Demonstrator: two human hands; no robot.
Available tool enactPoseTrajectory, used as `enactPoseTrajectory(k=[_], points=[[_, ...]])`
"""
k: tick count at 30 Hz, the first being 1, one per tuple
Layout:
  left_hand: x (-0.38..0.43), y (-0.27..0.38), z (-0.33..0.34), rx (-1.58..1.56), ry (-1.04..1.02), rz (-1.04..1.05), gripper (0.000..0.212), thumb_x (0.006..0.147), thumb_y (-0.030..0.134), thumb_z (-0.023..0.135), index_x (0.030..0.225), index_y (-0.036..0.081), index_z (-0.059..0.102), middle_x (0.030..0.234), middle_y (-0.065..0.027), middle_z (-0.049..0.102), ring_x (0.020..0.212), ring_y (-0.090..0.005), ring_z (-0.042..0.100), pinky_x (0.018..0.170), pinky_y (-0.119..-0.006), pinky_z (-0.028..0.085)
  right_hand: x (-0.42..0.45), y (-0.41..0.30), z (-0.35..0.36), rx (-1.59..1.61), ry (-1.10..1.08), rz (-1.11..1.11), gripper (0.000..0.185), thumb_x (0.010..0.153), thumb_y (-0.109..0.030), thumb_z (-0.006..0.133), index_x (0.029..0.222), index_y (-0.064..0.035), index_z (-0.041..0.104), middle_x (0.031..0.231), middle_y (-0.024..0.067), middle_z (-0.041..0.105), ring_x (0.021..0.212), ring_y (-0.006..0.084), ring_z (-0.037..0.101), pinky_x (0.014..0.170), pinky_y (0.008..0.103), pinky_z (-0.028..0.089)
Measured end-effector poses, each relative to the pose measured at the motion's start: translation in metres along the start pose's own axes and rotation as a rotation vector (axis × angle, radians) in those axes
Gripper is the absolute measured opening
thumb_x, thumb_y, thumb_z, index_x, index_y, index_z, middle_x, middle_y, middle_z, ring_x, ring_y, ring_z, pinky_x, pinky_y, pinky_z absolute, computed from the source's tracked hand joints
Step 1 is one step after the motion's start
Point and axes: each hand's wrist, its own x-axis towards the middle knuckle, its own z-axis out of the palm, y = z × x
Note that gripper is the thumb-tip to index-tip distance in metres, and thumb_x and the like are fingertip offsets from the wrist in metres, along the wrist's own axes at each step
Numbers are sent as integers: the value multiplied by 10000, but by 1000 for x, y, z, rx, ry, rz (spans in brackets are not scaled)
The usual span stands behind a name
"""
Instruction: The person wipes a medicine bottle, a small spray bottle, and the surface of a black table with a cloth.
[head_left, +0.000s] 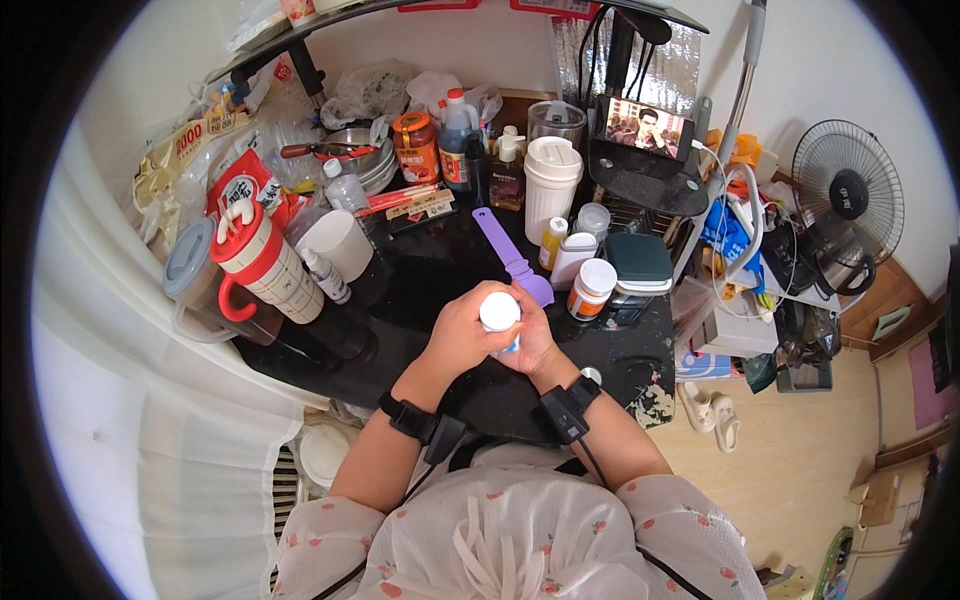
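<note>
Both of my hands are wrapped around a small white bottle (499, 312), its white cap facing up at me. My left hand (463, 321) grips it from the left, and my right hand (537, 334) closes on it from the right. Fingers hide most of the bottle's body; a bit of blue shows low on it. Just beyond my right fingers lies a purple plastic scoop (510, 251) on the black table (420, 262). To the right stand a white-capped bottle with an orange label (592, 289), a white flip-top container (574, 259) and a small yellow bottle (553, 241).
On the left are a red-and-cream tumbler (270, 262), a lidded pitcher (191, 270), a white cup (337, 244) and a dropper bottle (325, 276). A white travel cup (553, 187) and sauce bottles stand behind. A phone (643, 127) rests on a stand; a fan (849, 191) is at right.
</note>
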Motion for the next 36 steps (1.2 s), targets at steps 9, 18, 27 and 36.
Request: enactPoseTrajectory(k=[9, 18, 27, 36], points=[[3, -17, 2, 111, 81, 99, 392, 691, 197, 767, 1047, 102, 632, 1052, -75, 679, 954, -288, 651, 828, -361, 527, 10, 5, -14, -148, 119, -37, 360, 1053, -433, 364, 1191, -157, 550, 1140, 30, 636, 1070, 189, 627, 930, 356, 521], [4, -24, 3, 264, 231, 252, 396, 674, 191, 776, 1021, 79, 621, 1030, -86, 675, 966, -307, 640, 833, -383, 523, 12, 10, -8, -176, 116, -55, 469, 1042, -497, 354, 1269, -124, 525, 1201, 45, 623, 1112, 198, 613, 969, 360, 496], [5, -6, 6, 307, 298, 49, 341, 728, 172, 778, 1011, 73, 616, 962, -100, 673, 852, -266, 668, 761, -349, 530, 9, 11, -7, -115, 187, -101, 480, 1048, -470, 362, 1258, -78, 543, 1189, 79, 642, 1110, 222, 623, 975, 379, 491], [5, 2, 6, 124, 58, -23, 376, 725, 168, 778, 1050, 64, 620, 930, -95, 677, 832, -223, 666, 769, -317, 527, 5, 3, -14, -89, 20, -79, 410, 1038, -415, 400, 1215, -95, 585, 1162, 68, 662, 1084, 232, 637, 957, 376, 503]])
